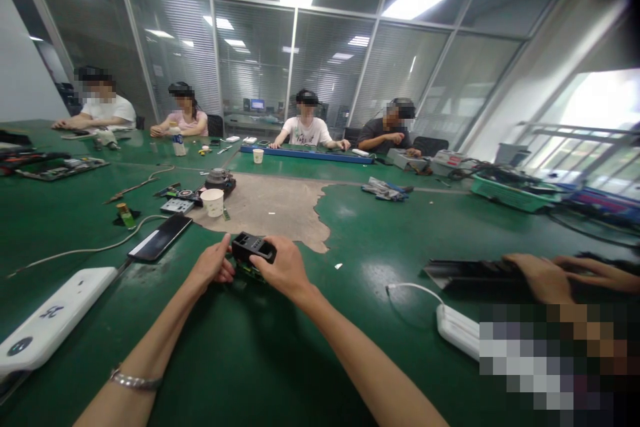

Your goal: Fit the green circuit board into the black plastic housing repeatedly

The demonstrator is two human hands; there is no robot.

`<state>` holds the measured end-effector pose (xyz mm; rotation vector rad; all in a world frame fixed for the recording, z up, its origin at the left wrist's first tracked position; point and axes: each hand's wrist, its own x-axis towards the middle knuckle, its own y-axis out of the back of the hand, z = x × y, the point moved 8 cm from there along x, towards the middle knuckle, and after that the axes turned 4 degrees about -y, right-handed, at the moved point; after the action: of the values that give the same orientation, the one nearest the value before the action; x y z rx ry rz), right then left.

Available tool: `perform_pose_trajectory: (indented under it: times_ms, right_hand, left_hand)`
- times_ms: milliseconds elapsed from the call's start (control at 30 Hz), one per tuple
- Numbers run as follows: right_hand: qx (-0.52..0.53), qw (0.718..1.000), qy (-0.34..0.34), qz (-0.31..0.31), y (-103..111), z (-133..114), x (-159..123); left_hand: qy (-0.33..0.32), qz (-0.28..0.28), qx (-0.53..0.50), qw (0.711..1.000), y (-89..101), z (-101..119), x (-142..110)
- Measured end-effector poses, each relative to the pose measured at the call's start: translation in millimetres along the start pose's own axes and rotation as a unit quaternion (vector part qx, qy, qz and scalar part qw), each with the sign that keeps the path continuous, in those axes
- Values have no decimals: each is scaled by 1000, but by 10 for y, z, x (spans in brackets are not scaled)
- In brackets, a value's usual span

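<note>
Both my hands hold a small black boxy part (253, 247) with a green circuit board under it, low over the green table (350, 233). My left hand (213, 265) pinches its left side with closed fingers. My right hand (285, 268) wraps around its right side. A bracelet sits on my left wrist.
A black phone (160, 237) lies to the left with a white power strip (50, 320) nearer me. A paper cup (213, 202) and small parts stand beyond. A co-worker's hands (545, 277) rest on a dark tray at right, near a white adapter (457, 330). Several people sit at the far side.
</note>
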<state>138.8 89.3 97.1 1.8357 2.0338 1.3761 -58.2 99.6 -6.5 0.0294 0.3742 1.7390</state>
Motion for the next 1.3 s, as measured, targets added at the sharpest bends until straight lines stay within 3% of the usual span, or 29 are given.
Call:
perform_pose_trajectory:
  times_ms: [467, 967, 1300]
  right_hand:
    - [-50, 998, 1, -38, -247, 111, -76]
    - [-58, 996, -4, -71, -305, 294, -192]
    - [-45, 995, 5, -86, -341, 276, -204]
  left_hand:
    - [-4, -4, 8, 1000, 8, -56, 51]
    - [9, -3, 36, 999, -13, 9, -18]
    - [-6, -12, 26, 1000, -27, 33, -51]
